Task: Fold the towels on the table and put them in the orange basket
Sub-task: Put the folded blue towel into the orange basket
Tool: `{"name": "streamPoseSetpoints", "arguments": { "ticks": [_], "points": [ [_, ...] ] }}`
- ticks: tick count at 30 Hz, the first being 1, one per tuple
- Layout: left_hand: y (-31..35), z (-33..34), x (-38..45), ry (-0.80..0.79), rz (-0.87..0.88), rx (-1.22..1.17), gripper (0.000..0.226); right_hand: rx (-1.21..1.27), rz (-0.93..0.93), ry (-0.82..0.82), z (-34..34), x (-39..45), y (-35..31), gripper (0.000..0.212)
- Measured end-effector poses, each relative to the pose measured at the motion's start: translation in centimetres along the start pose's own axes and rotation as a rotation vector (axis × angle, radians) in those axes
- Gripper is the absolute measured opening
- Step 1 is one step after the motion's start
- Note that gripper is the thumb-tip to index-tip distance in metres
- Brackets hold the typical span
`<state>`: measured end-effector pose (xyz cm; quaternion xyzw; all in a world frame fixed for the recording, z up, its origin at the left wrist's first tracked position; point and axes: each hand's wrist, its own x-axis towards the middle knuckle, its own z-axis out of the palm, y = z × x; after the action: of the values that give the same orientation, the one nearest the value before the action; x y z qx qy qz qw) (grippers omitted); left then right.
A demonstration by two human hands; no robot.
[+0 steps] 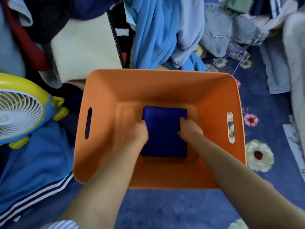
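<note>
At the far left a small fan with a yellow and blue frame and a white grille stands beside a blue garment with white stripes, which lies spread on the surface below it. Behind these, a pile of clothes in dark, red and cream colours fills the top left.

The orange basket stands in the middle, on a blue cloth with flowers (I cannot tell what kind of furniture is under this cloth). The basket has a slot handle in its left wall and one in its right wall. Inside, on the bottom, lies the folded dark blue towel, a neat rectangle about in the centre of the floor of the basket.

Both arms reach down into the basket from the near edge. The left hand is at the left edge of the towel and its fingers curl around that edge, so it grips the towel. The right hand is at the right edge and holds it in the same way, the fingers bent over the border of the towel. The hands are a little blurred, so single fingers are not clear.

Behind the basket hang a light blue garment and, more to the right, a denim piece. At the right edge more pale fabric lies on the flowered cloth.
</note>
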<state>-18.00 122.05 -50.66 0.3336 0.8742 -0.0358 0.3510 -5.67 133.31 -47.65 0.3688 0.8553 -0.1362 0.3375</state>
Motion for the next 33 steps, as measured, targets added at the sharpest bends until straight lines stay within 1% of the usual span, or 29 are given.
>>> {"name": "streamPoseSetpoints", "arguments": {
  "ticks": [2,3,5,6,8,10,13,15,17,19,21,24,26,28,30,33],
  "points": [
    [0.2,0.7,1.3,0.007,-0.077,-0.127,0.037,-0.002,-0.034,0.006,0.7,0.5,-0.7,0.056],
    [0.3,1.0,1.7,0.004,-0.097,-0.148,0.038,-0.008,-0.065,-0.013,1.2,0.7,-1.1,0.058],
    [0.7,1.6,2.3,0.003,-0.12,-0.17,0.037,0.08,-0.081,-0.023,2.4,1.5,-1.4,0.057],
    [0.8,1.8,2.6,0.008,-0.121,-0.17,0.036,0.084,-0.072,-0.031,2.6,1.6,-1.6,0.058],
    [1.3,1.9,2.8,0.012,-0.081,-0.132,0.033,0.028,0.009,-0.037,2.7,2.1,-1.6,0.064],
    [2.3,1.7,3.1,0.019,-0.025,-0.115,0.034,0.04,0.094,-0.003,2.2,2.5,-1.0,0.068],
    [4.9,1.0,3.0,0.025,0.047,-0.101,0.037,-0.005,0.159,0.05,1.5,3.3,1.1,0.062],
    [6.4,0.7,3.2,0.02,0.079,-0.101,0.041,-0.045,0.16,0.066,1.4,3.7,2.0,0.056],
    [6.7,0.6,3.5,0.019,0.08,-0.101,0.04,-0.029,0.131,0.056,1.4,3.9,2.4,0.055],
    [6.3,0.5,3.4,0.009,0.088,-0.072,0.038,-0.004,0.127,0.016,1.2,3.6,2.4,0.06],
    [5.7,0.2,3.0,-0.008,0.097,0.009,0.037,0.034,0.127,-0.026,0.7,3.2,2.4,0.065],
    [5.5,-1.3,1.2,-0.037,0.085,0.114,0.036,0.063,0.117,-0.026,-0.7,1.6,2.1,0.069],
    [5.5,-2.9,-0.2,-0.061,0.091,0.155,0.038,0.061,0.09,0.005,-1.9,0.0,1.9,0.067],
    [5.9,-4.7,-1.7,-0.059,0.104,0.198,0.033,0.038,0.058,0.068,-3.4,-1.6,1.7,0.059],
    [6.7,-7.2,-3.9,-0.007,0.115,0.243,0.033,0.01,0.016,0.175,-5.3,-3.5,1.7,0.05],
    [8.1,-11.7,-8.2,0.096,0.136,0.292,0.034,-0.003,-0.022,0.303,-8.7,-7.7,1.8,0.047]
  ]
}}
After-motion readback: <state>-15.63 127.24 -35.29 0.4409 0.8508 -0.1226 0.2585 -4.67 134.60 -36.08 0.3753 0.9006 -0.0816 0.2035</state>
